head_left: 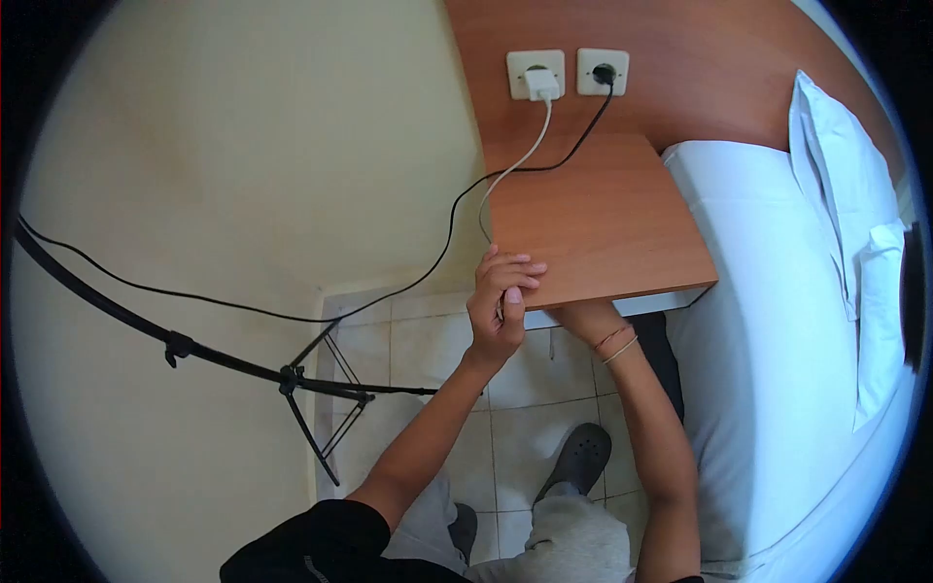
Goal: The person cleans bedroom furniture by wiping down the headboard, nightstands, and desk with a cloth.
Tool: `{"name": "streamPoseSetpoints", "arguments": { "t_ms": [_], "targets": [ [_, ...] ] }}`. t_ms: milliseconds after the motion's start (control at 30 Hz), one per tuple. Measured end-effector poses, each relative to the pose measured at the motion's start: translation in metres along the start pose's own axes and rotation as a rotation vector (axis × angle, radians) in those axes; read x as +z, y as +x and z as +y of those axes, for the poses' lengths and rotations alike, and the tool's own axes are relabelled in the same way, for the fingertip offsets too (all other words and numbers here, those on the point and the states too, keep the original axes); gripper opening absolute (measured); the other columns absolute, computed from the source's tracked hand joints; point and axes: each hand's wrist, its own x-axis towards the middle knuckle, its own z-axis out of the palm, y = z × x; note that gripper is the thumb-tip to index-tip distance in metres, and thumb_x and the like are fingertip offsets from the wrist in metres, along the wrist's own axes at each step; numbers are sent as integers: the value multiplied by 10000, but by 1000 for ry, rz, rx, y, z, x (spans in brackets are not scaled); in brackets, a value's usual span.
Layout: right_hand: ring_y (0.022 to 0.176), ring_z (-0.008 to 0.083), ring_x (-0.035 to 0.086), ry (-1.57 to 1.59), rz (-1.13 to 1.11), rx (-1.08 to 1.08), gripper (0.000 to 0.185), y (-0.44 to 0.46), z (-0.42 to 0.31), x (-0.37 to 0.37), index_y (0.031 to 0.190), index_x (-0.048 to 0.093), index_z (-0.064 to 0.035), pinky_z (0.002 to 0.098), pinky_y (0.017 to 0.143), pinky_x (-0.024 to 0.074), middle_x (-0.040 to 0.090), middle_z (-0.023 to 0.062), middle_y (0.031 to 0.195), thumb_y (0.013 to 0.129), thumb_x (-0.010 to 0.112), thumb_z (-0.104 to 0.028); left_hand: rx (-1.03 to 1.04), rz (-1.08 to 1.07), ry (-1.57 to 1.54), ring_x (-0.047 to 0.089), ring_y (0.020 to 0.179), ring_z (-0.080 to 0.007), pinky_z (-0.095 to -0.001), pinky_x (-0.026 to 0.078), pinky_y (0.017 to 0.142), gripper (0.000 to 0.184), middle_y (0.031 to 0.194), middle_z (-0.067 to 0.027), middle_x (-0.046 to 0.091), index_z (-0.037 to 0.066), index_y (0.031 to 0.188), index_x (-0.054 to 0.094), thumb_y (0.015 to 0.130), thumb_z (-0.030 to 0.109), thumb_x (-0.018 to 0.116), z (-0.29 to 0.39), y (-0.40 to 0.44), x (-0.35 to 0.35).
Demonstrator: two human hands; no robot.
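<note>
At the front left corner of the wooden bedside table (603, 214), my left hand (501, 296) is curled round the edge. Its fingers lie over the top, and the thumb is bent at the front. My right hand (586, 319) reaches in under the front edge of the tabletop; its fingers are hidden there, so what they touch cannot be seen. A white cable (525, 160) drops from a white charger plug (541, 85) past the table's left side, close behind my left hand. Below the tabletop, a pale front panel (651, 303) shows in part.
A black cable (450, 228) runs from the right wall socket (603, 72) across the tabletop's back to the left. A black tripod stand (292, 377) leans at left. The bed (768, 340) with pillows (846, 185) borders the table's right. Tiled floor (539, 374) lies below.
</note>
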Motion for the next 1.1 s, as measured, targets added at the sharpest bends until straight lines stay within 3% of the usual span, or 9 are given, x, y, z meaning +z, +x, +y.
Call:
{"name": "streamPoseSetpoints", "arguments": {
  "t_ms": [100,167,267,433,667,733,867,1000,1100],
  "targets": [
    [1104,404,712,-10,79,23,309,-5,-37,-22,1216,731,-83,527,941,569,744,212,1162,919,645,-74,-96,-36,-18,663,1233,-309,-551,343,1238,205,1117,-112,784,48,1064,686,1074,143,503,13,4,-6],
    [1013,399,734,29,-263,259,304,-12,-67,-54,1214,734,-108,512,838,581,753,214,1100,914,684,-105,-222,-39,-70,651,1260,-309,-528,362,1227,223,1120,-119,777,32,1088,683,1085,143,490,31,1,-13],
    [898,405,745,13,-392,281,269,-16,-102,-131,1189,735,-100,518,789,587,762,209,946,929,666,-100,-363,11,-133,632,1273,-286,-471,402,1188,230,1140,-126,749,14,1126,655,1103,143,466,63,-11,-24],
    [808,399,743,23,-350,333,178,-15,-122,-177,1126,723,-86,524,726,585,757,186,852,976,645,-140,-461,212,-113,587,1205,-255,-415,467,1080,241,1253,-152,608,19,1289,539,1091,147,488,95,-65,-7],
    [769,394,737,220,-177,323,215,19,-172,-214,1205,658,-49,484,671,582,729,188,792,1013,621,-138,-472,44,-391,508,1262,-279,-429,408,1125,603,1353,-163,482,3,1492,354,1032,240,662,166,-40,-13],
    [758,391,736,193,-131,290,239,30,-193,-215,1239,635,-35,467,658,579,731,188,812,1017,618,-122,-499,170,-441,487,1323,-291,-452,392,1164,757,1386,-165,437,21,1578,209,1039,271,677,172,-21,-4],
    [786,338,757,401,-111,301,280,47,-209,-228,1323,613,-15,413,669,585,757,175,956,1060,586,-108,-301,44,-131,396,1462,-299,-474,371,1200,943,1532,-188,349,34,1636,28,1031,287,705,140,-19,-9],
    [1044,256,779,704,-229,422,371,62,-203,-245,1468,560,-32,376,831,609,764,162,1184,1121,538,-161,-477,-76,-465,409,1498,-261,-454,395,1203,879,1542,-186,419,28,1647,76,1050,229,690,114,1,-16],
    [1206,259,722,1172,-4,377,453,63,-178,-245,1569,481,-68,380,961,590,712,191,1326,1133,530,-185,-300,-122,-310,516,1416,-227,-434,463,1153,691,1483,-168,525,17,1623,228,1084,183,628,74,32,-21]
  ]
}}
